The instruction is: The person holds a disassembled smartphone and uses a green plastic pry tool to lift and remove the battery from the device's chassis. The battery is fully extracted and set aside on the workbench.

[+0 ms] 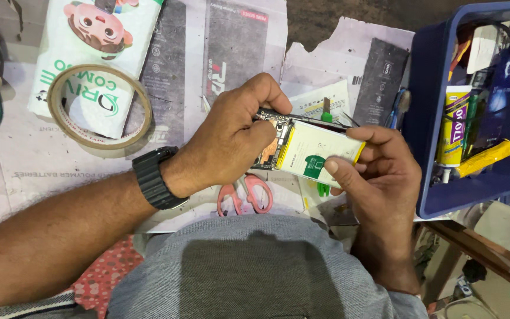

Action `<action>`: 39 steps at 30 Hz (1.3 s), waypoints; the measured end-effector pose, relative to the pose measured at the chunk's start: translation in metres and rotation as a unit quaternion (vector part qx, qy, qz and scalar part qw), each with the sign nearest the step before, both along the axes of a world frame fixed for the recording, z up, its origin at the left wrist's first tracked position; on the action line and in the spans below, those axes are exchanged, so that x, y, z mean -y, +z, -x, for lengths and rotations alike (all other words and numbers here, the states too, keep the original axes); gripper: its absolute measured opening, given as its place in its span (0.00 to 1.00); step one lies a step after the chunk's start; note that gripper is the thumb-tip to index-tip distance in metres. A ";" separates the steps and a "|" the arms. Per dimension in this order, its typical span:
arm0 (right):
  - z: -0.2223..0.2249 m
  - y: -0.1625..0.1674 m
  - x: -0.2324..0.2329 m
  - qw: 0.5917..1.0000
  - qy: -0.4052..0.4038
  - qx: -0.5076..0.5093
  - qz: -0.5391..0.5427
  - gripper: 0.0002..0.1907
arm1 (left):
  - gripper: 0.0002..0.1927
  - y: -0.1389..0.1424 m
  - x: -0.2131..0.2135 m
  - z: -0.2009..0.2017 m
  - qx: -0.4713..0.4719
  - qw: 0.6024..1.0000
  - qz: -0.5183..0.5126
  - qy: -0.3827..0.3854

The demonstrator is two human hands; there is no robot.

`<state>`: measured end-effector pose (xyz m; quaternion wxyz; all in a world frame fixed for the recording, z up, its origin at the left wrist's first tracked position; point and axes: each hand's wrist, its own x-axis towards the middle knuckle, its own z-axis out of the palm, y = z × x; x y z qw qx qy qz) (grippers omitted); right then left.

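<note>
An opened phone (302, 147) with its back removed shows a pale yellow battery with a green label and a circuit board at its left end. My right hand (379, 177) grips the phone's right end, thumb pressed on the battery. My left hand (231, 142), with a black watch on the wrist, is closed over the phone's left end, fingertips pinched at the circuit board; whether they hold a small tool or part is hidden.
A roll of tan tape (98, 106) lies at the left. Pink-handled scissors (246, 195) rest under my hands. A blue plastic bin (444, 130) with tubes and tools stands at the right. Printed packaging sheets (231, 41) cover the table.
</note>
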<state>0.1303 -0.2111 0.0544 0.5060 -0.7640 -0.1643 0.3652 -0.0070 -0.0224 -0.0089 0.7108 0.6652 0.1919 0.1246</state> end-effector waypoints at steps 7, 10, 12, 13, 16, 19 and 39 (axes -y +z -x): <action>-0.001 -0.004 0.006 0.999 -0.008 -0.015 -0.030 0.22 | 0.13 -0.003 0.000 -0.001 0.016 1.000 -0.005 0.005; -0.003 -0.008 0.008 0.998 0.001 -0.024 -0.057 0.21 | 0.13 -0.003 0.001 -0.002 0.009 1.000 0.008 0.002; -0.003 -0.010 0.008 0.997 0.007 -0.028 -0.072 0.21 | 0.13 -0.003 0.001 -0.001 0.005 1.000 0.015 0.000; -0.004 -0.010 0.009 0.997 0.008 -0.027 -0.072 0.21 | 0.13 -0.003 0.001 -0.001 0.005 1.000 0.014 0.000; -0.005 -0.011 0.009 0.997 0.014 -0.026 -0.076 0.21 | 0.13 -0.003 0.000 -0.001 0.003 1.000 0.007 0.000; -0.006 -0.010 0.009 0.997 0.014 -0.028 -0.074 0.21 | 0.13 -0.002 0.000 -0.002 -0.003 1.000 0.011 -0.002; -0.006 -0.012 0.015 0.997 0.001 -0.036 -0.070 0.22 | 0.11 0.001 0.000 -0.002 0.007 1.000 0.000 -0.011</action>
